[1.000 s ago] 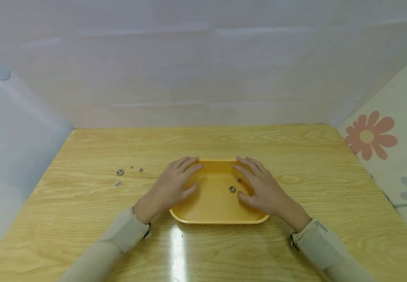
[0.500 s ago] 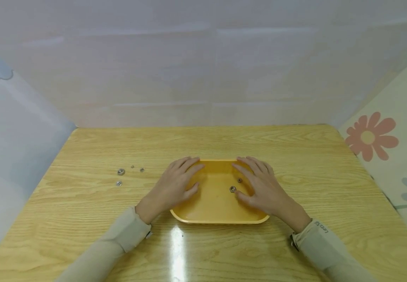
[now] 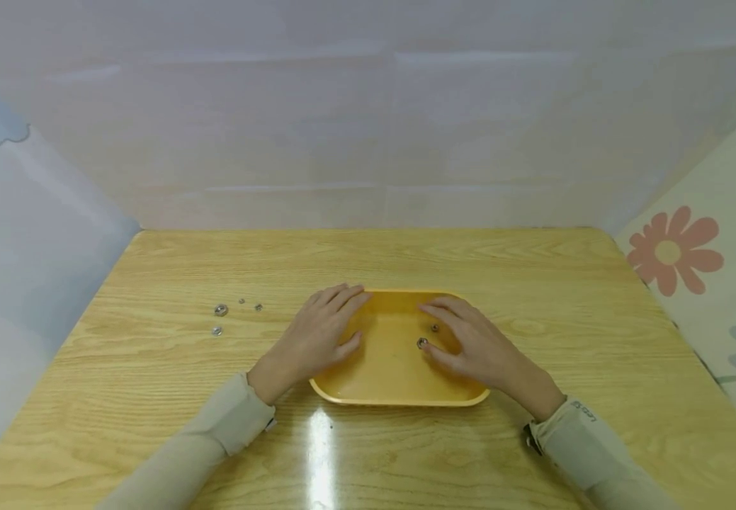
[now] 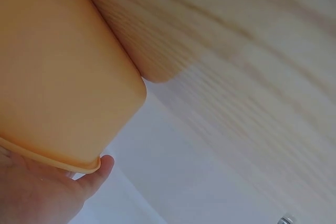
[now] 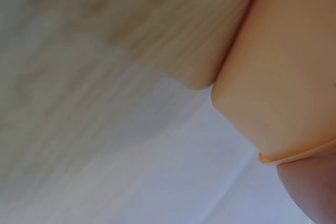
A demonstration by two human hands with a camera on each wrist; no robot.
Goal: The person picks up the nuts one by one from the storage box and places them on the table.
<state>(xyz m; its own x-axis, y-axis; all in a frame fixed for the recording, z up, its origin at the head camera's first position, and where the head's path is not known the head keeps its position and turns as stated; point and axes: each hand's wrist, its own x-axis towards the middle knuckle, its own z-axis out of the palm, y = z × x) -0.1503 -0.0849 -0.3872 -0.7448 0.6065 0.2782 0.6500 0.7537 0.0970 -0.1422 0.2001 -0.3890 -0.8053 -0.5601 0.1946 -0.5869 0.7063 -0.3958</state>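
A shallow yellow tray (image 3: 399,404) lies on the table, with two metal hex nuts inside: a larger nut (image 3: 421,342) and a smaller nut (image 3: 434,328). My left hand (image 3: 316,333) rests over the tray's left rim, fingers relaxed at the far corner and thumb inside. In the left wrist view one finger (image 4: 100,174) shows past the rim corner. Over the right side of the tray is my right hand (image 3: 476,343), its fingers loosely spread above the inside. Its thumb tip is right at the larger nut. The right wrist view hides its fingertips behind the tray wall (image 5: 278,72).
Left of the tray, several small metal nuts lie on the wooden table (image 3: 546,283), among them a larger one (image 3: 221,310) and a smaller one (image 3: 217,331). A pale wall covering (image 3: 368,142) stands behind the table, with patterned panels at both sides.
My right hand's fingers have come off the far rim and drawn back into the tray, and its thumb has reached the larger nut. The left hand stays on the rim.
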